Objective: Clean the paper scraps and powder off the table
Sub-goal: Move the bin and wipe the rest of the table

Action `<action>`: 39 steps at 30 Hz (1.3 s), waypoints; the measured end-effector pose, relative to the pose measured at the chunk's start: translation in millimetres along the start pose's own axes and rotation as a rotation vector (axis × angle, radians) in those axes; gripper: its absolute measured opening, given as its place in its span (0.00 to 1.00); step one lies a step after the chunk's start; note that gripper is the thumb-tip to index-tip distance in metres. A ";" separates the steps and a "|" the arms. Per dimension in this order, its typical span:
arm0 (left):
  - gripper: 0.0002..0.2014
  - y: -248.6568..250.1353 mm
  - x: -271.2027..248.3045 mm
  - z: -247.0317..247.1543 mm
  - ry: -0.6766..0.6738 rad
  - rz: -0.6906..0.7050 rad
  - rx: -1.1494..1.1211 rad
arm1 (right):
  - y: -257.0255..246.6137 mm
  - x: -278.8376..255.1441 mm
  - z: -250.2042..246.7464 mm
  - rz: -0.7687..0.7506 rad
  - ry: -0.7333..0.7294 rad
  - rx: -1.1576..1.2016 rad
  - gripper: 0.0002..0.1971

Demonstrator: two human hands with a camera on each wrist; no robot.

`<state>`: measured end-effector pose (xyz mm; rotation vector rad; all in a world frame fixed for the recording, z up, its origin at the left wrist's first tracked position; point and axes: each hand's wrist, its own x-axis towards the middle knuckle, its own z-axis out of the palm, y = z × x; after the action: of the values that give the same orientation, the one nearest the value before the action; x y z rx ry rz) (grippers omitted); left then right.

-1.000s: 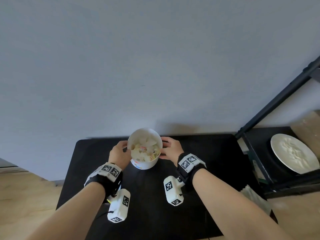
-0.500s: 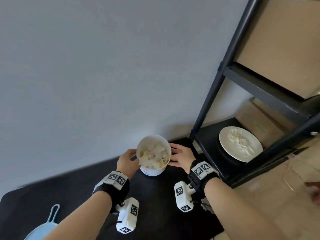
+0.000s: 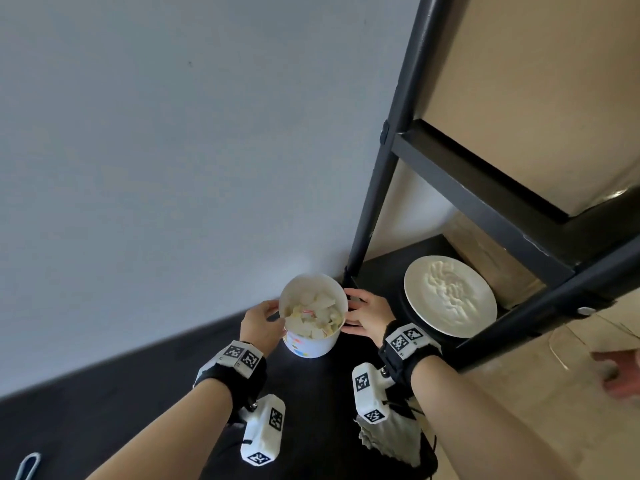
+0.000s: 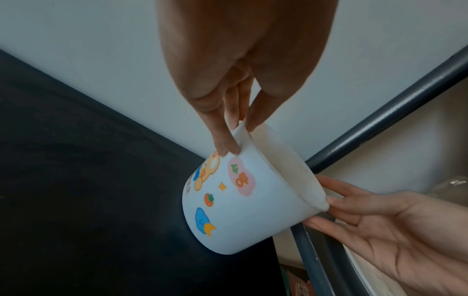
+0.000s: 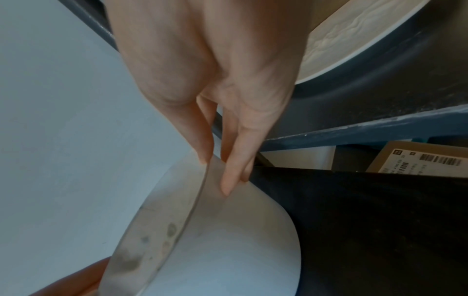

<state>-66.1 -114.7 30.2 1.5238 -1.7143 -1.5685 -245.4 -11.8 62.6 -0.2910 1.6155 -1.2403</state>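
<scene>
Item: paper cup (image 3: pixel 313 323) of scraps (image 3: pixel 311 315) | both hands (image 3: pixel 260 323) (image 3: pixel 366 317) pinching rim – risking tilt, spilling scraps onto black table (image 3: pixel 138 403)

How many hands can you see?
3. The left hand and right hand hold the cup on either side; a blurry third hand shows at the right edge.
</scene>
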 end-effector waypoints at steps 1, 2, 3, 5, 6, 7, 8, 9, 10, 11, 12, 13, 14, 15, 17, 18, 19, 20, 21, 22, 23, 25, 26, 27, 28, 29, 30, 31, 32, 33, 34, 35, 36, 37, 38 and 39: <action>0.21 0.4 0.5 0.3 0.005 -0.004 -0.006 | 0.5 1.9 -0.9 -0.004 -0.001 -0.004 0.22; 0.20 -0.5 1.4 0.2 0.008 -0.007 -0.012 | 1.0 3.7 -1.3 -0.007 -0.005 -0.011 0.23; 0.20 -0.1 0.9 0.1 0.008 -0.010 -0.013 | 1.1 4.7 -1.9 -0.011 -0.010 -0.010 0.23; 0.18 0.5 -0.1 0.9 0.012 0.000 0.010 | 0.6 7.2 -2.9 -0.024 -0.011 -0.031 0.23; 0.16 1.7 -1.7 1.3 0.022 0.012 0.042 | 0.7 8.2 -2.8 -0.035 0.001 -0.069 0.23; 0.15 3.0 -3.1 1.2 0.041 0.021 0.091 | 1.0 9.9 -2.3 -0.058 0.024 -0.131 0.23; 0.14 3.8 -4.9 0.3 0.062 0.032 0.152 | 1.5 11.8 -2.0 -0.102 0.054 -0.236 0.23; 0.13 5.3 -7.9 -1.4 0.081 0.040 0.228 | 1.9 12.8 -1.7 -0.155 0.081 -0.357 0.22; 0.14 6.3 -11.4 -3.9 0.093 0.048 0.309 | 1.2 11.5 -1.6 -0.199 0.101 -0.486 0.21; 0.15 7.9 -15.8 -7.4 0.096 0.056 0.395 | 0.3 9.5 -2.0 -0.236 0.116 -0.611 0.21; 0.16 8.7 -20.3 -11.6 0.087 0.069 0.483 | -1.7 5.1 -2.0 -0.259 0.131 -0.725 0.21; 0.17 9.1 -25.2 -16.0 0.067 0.091 0.578 | -3.5 0.6 -2.0 -0.284 0.145 -0.822 0.20; 0.18 9.5 -30.1 -20.7 0.048 0.123 0.677 | -5.4 -4.9 -0.8 -0.313 0.154 -0.912 0.19; 0.18 9.7 -34.9 -25.5 0.032 0.157 0.776 | -6.8 -9.9 1.2 -0.351 0.161 -0.996 0.18; 0.16 11.7 -46.6 -35.9 0.025 0.230 0.955 | -7.9 -22.1 9.7 -0.416 0.150 -1.170 0.17; 0.15 11.9 -53.5 -41.7 0.034 0.271 1.034 | -7.2 -28.0 16.0 -0.450 0.137 -1.256 0.17; 0.14 11.4 -61.2 -47.6 0.044 0.307 1.100 | -5.3 -32.7 23.0 -0.483 0.122 -1.329 0.17; 0.13 9.6 -69.1 -54.3 0.052 0.332 1.151 | -3.6 -38.5 31.1 -0.509 0.101 -1.388 0.17; 0.13 6.4 -77.0 -62.5 0.057 0.340 1.186 | -1.1 -43.4 40.6 -0.536 0.077 -1.442 0.17; 0.13 1.8 -84.0 -71.5 0.061 0.335 1.206 | 1.3 -48.7 51.4 -0.560 0.052 -1.497 0.17; 0.12 -3.9 -90.2 -81.3 0.067 0.325 1.213 | 3.8 -53.2 63.1 -0.586 0.023 -1.544 0.16; 0.12 -18.2 -102.1 -104.4 0.085 0.305 1.207 | 10.7 -62.7 91.0 -0.651 -0.015 -1.605 0.16; 0.12 -26.2 -109.1 -116.5 0.096 0.292 1.205 | 15.7 -67.7 105.9 -0.682 -0.029 -1.616 0.16; 0.12 -34.5 -116.6 -128.8 0.105 0.278 1.207 | 21.1 -73.1 121.1 -0.712 -0.044 -1.623 0.16; 0.12 -43.7 -125.1 -141.6 0.112 0.264 1.214 | 28.3 -78.0 137.2 -0.727 -0.068 -1.637 0.17; 0.12 -53.1 -133.8 -153.7 0.117 0.250 1.224 | 36.1 -83.0 152.6 -0.739 -0.094 -1.650 0.17; 0.12 -62.5 -142.7 -165.8 0.123 0.236 1.235 | 43.7 -88.8 168.3 -0.748 -0.121 -1.659 0.17; 0.12 -72.0 -151.7 -177.8 0.129 0.222 1.243 | 52.1 -93.7 183.9 -0.761 -0.147 -1.663 0.17; 0.12 -81.9 -160.4 -189.8 0.132 0.204 1.247 | 59.9 -100.3 199.2 -0.774 -0.171 -1.661 0.17; 0.12 -91.8 -169.3 -202.0 0.132 0.182 1.247 | 68.0 -106.5 214.6 -0.783 -0.197 -1.660 0.17; 0.12 -101.8 -177.7 -214.0 0.134 0.158 1.248 | 76.1 -112.9 229.2 -0.792 -0.221 -1.664 0.17; 0.12 -112.2 -186.0 -226.0 0.139 0.132 1.246 | 84.7 -118.9 243.5 -0.802 -0.245 -1.671 0.17; 0.12 -122.7 -194.4 -237.8 0.146 0.106 1.239 | 93.3 -124.7 257.4 -0.808 -0.269 -1.679 0.17; 0.12 -133.3 -201.9 -249.1 0.151 0.082 1.227 | 101.6 -129.6 270.8 -0.813 -0.292 -1.686 0.17; 0.13 -143.8 -209.0 -260.0 0.154 0.060 1.216 | 109.9 -134.1 284.0 -0.816 -0.314 -1.692 0.17; 0.13 -153.9 -215.8 -270.4 0.158 0.038 1.206 | 117.9 -137.9 296.5 -0.819 -0.332 -1.693 0.16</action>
<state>301.1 -29.2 64.6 1.9357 -2.7214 -0.2309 101.6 -33.3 63.9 -2.1913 1.8840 0.0733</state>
